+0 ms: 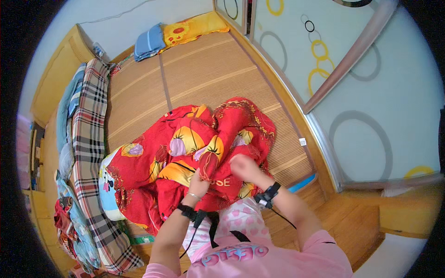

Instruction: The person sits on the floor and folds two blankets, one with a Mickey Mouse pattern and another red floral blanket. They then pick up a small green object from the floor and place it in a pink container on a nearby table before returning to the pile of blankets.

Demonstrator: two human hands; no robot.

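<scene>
A rumpled red quilt cover (194, 125) with yellow and purple flower prints lies in a heap on the mat before me. My left hand (199, 186) pinches a fold of it, and the bunched cloth stands up above the fingers. Over the cover's right part is my right hand (245, 166), blurred and with its fingers curled. Whether that hand holds any cloth is hidden. Black straps with cables circle both wrists. At the heap's left, a light blue cloth with a cartoon print (108, 187) shows from under the red fabric.
A woven bamboo mat (208, 73) covers the bed. Blue pillow (149, 41) and yellow pillow (194, 27) lie at its far end. Along the left edge runs a plaid cloth (90, 139), with clothes (74, 229) beside it. Sliding doors (365, 104) with ring patterns stand at right.
</scene>
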